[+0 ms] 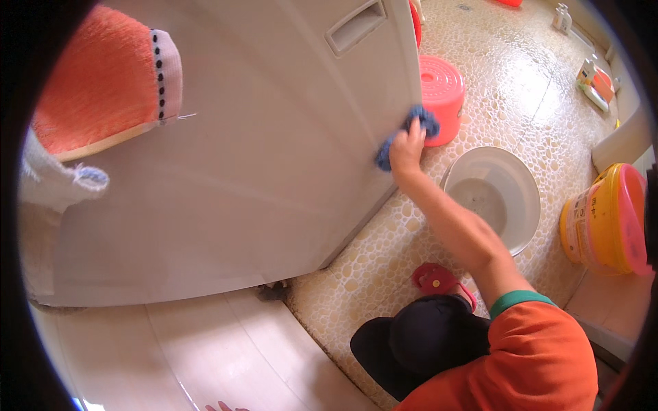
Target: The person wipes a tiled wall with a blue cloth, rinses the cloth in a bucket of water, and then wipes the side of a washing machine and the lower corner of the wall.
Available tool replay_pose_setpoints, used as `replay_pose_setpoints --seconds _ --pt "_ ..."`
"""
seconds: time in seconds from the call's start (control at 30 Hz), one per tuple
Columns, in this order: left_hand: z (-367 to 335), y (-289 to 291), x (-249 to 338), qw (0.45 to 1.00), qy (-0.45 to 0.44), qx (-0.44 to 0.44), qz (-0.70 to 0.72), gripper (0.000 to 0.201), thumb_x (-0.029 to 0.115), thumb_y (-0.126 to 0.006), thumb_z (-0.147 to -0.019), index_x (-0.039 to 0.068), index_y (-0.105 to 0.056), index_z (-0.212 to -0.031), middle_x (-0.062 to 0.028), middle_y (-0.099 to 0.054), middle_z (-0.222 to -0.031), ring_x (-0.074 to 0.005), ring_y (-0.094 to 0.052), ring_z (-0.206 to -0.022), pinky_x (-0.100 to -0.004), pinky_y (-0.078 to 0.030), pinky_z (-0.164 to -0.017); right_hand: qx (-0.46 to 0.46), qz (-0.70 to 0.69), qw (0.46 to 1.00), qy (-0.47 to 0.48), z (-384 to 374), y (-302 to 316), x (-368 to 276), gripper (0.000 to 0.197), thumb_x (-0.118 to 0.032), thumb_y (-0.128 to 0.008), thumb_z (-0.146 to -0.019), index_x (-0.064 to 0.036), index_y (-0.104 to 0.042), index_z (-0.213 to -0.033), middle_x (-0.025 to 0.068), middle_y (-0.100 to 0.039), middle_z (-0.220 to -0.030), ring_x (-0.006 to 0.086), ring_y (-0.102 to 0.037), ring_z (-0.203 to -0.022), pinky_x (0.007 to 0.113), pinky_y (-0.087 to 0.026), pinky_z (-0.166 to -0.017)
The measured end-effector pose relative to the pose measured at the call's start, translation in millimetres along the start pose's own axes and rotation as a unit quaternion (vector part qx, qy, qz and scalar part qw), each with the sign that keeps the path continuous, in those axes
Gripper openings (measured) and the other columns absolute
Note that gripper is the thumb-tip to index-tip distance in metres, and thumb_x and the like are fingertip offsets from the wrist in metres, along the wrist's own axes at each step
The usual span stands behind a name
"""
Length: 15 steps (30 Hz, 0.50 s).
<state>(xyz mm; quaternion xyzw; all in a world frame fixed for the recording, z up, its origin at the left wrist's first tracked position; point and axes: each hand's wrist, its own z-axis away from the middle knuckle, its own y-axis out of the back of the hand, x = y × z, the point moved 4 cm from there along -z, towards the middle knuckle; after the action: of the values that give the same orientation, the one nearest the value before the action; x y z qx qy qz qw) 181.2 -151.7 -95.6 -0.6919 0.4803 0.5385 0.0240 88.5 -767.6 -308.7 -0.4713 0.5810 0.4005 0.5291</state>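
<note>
My right hand (pixel 409 147) is closed around a bunched blue cloth (pixel 423 120), pressing it on the edge of a large off-white appliance panel (pixel 226 178). A recessed grip (pixel 356 27) is set into that panel. Beside the cloth is an upturned pink bucket (pixel 439 96). Under my right forearm sits a round, pale basin (pixel 524 198), partly hidden by the arm. Only the fingertips of my left hand (pixel 225 407) show at the bottom edge, spread apart near a pale tiled surface (pixel 226 335).
An orange towel (pixel 103 82) and a whitish cloth (pixel 65 178) hang at the upper left. To the right stands a yellow tub (pixel 593 219) with a pink top. Bottles (pixel 562 19) line the far right wall. My pink slipper (pixel 439 279) rests on the pebble-patterned floor (pixel 356 267).
</note>
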Motion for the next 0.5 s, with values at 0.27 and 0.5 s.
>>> replay_pose_setpoints --seconds 0.27,0.5 --pt "5.8 -14.8 2.2 0.995 -0.060 -0.018 -0.072 0.041 0.031 -0.046 -0.076 0.015 -0.052 -0.114 -0.0124 -0.038 -0.130 -0.0368 -0.033 -0.119 -0.0553 -0.026 -0.093 0.063 0.010 0.925 0.376 -62.4 13.8 -119.6 0.048 -0.007 -0.049 -0.072 -0.0048 -0.044 -0.120 0.0245 -0.034 -0.123 0.0389 -0.034 -0.111 0.046 -0.026 -0.095" --pt "-1.2 -1.1 8.8 0.997 -0.040 -0.007 -0.058 0.040 0.030 -0.049 -0.075 0.015 -0.054 -0.112 -0.0124 -0.039 -0.129 -0.0359 -0.036 -0.117 -0.0542 -0.027 -0.092 0.075 0.109 0.978 -0.163 -0.2 -8.0 70.1 0.044 -0.016 -0.039 -0.079 0.0046 -0.038 -0.118 0.0305 -0.033 -0.123 0.0409 -0.032 -0.114 0.040 -0.027 -0.096"
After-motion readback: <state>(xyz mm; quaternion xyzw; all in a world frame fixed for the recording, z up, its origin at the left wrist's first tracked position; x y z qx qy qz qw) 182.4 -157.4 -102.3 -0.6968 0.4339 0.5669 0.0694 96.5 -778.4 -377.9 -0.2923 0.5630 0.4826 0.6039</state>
